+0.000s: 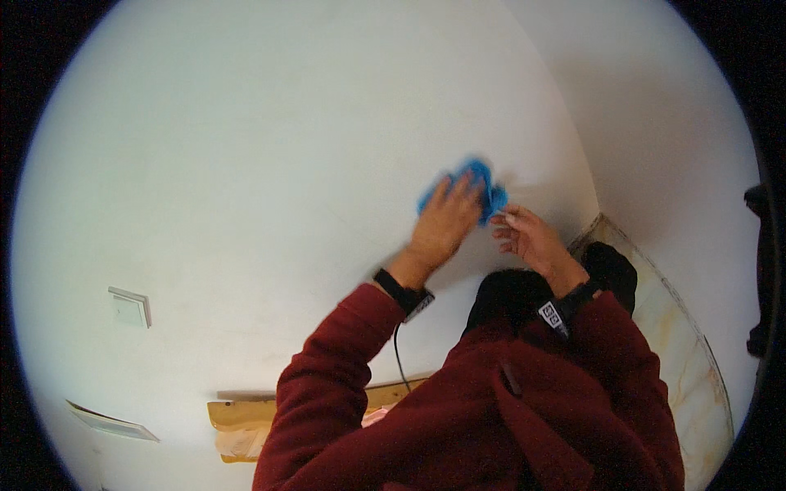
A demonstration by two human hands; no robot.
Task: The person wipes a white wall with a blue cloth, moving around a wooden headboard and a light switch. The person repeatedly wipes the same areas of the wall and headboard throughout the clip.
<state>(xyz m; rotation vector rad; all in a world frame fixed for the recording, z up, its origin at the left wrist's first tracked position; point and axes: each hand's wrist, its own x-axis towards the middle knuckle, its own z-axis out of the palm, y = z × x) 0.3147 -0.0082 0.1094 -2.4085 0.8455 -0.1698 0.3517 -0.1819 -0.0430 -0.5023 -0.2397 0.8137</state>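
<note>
A crumpled blue cloth (482,175) lies under my left hand (447,224), whose palm and spread fingers press it flat to a white wall (295,153). Hand and cloth are both slightly blurred. My right hand (533,242) is just to the right and a little lower, its fingers loosely bent and apart. Its fingertips come up to the cloth's lower right edge; whether they touch it I cannot tell. Each wrist wears a black strap, and a thin dark cable (400,359) hangs from the left one.
The wall meets a second wall (663,141) at a corner on the right. Below lies a marbled floor (669,362) near my dark shoe (609,276). A light switch (131,308) sits at left, above a framed panel (113,422). Yellow wooden furniture (241,417) stands behind my left arm.
</note>
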